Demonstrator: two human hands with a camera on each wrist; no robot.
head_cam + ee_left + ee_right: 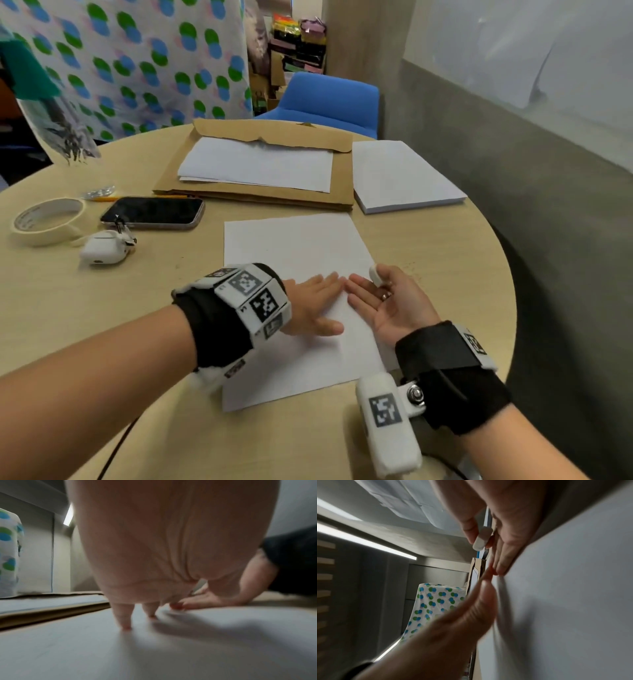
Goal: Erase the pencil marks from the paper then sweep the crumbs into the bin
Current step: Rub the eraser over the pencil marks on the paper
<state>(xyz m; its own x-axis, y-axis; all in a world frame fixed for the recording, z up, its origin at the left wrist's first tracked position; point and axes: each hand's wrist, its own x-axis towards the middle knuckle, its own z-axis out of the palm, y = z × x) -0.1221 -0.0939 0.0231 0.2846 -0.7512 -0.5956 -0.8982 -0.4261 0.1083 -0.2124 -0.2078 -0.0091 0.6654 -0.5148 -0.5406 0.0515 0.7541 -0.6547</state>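
A white sheet of paper [298,253] lies on the round wooden table [137,308] in front of me. My left hand [317,301] presses flat on the sheet, palm down, fingers straight and pointing right; its fingertips [126,623] touch the paper [154,649]. My right hand [387,301] stands on its little-finger edge at the sheet's right side, palm facing left, and pinches a small white eraser [375,275] between thumb and forefinger. The eraser [482,539] is off the paper [573,588]. The two hands' fingertips nearly meet. A few dark specks [412,269] lie on the table right of the sheet. No bin is in view.
A phone [154,212], tape roll [48,221], white earbud case [102,248] and yellow pencil [102,198] lie at the left. A brown envelope [339,178] with sheets and a paper stack [404,178] sit behind. A blue chair [329,99] stands beyond; the table's edge [503,274] curves close on the right.
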